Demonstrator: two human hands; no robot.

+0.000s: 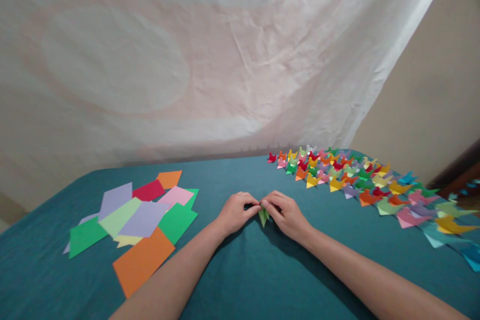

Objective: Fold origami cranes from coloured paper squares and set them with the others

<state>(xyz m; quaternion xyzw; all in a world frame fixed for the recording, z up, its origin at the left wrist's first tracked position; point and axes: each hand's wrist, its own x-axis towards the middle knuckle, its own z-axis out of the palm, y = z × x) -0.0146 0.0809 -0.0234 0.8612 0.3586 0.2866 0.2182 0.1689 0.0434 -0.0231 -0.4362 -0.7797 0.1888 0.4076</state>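
A small light green folded paper is held low over the table, its pointed end toward me. My left hand pinches its upper end between thumb and index finger. From the other side my right hand grips the same piece, thumb and fingers pressed together close to the left fingertips. Part of the paper is hidden behind the fingers, so its full shape does not show.
On the left lie loose coloured paper sheets, overlapping, with an orange one beside my left forearm. Rows of small folded paper birds stand along the right. A teal cloth covers the table; a pale sheet hangs behind.
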